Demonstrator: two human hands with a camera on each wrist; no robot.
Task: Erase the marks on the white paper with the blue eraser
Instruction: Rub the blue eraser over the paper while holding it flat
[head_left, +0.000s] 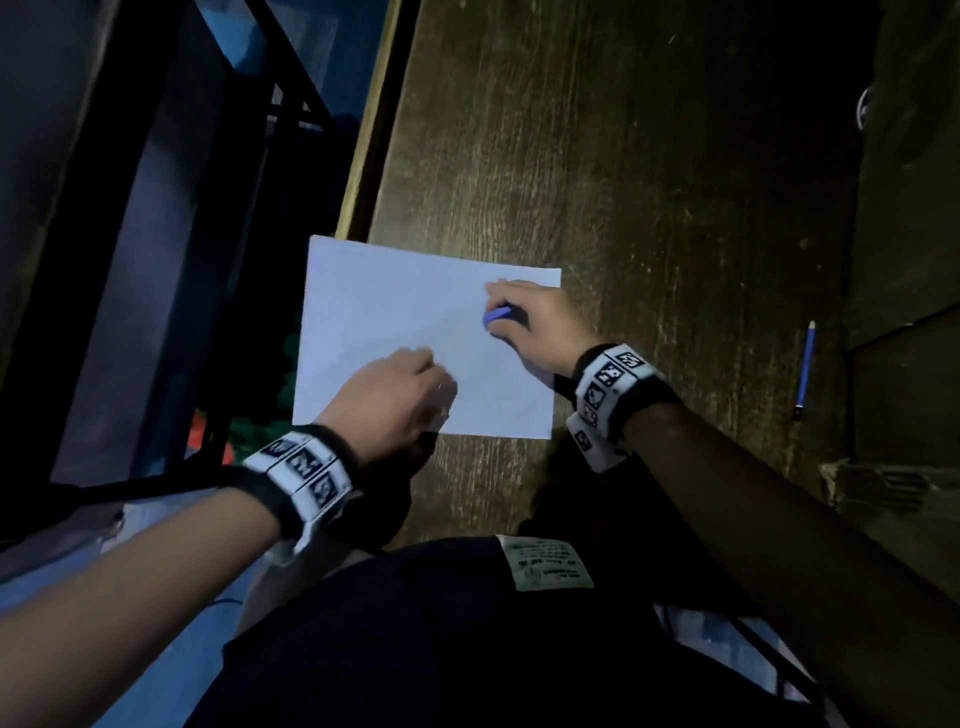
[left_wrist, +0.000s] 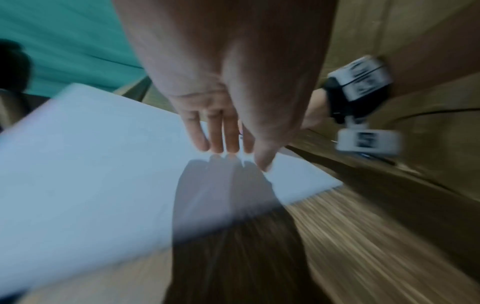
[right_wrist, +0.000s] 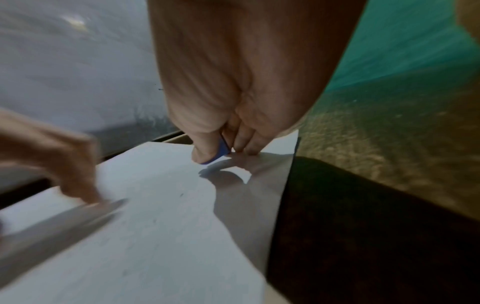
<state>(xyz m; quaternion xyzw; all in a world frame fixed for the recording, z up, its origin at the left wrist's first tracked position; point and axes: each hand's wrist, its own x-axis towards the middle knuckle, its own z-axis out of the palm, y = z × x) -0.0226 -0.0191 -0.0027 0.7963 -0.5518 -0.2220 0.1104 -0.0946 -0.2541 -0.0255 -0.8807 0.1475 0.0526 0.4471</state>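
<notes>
A white paper (head_left: 384, 312) lies on the dark wooden table (head_left: 649, 208), its left edge past the table's rim. My right hand (head_left: 498, 304) pinches the blue eraser (head_left: 497, 315) between thumb and fingers and holds it down on the sheet near its far right corner. The right wrist view shows the eraser (right_wrist: 223, 150) touching the paper (right_wrist: 155, 226), with a faint small mark (right_wrist: 181, 194) nearby. My left hand (head_left: 431, 379) rests on the near part of the sheet. Its straight fingertips (left_wrist: 223, 148) press the paper (left_wrist: 91, 164).
A blue pencil (head_left: 805, 364) lies on the table to the right of the paper. Beyond it at the far right stands a raised wooden block (head_left: 909, 234). A black metal frame (head_left: 291, 93) runs along the table's left side, over a drop to the floor.
</notes>
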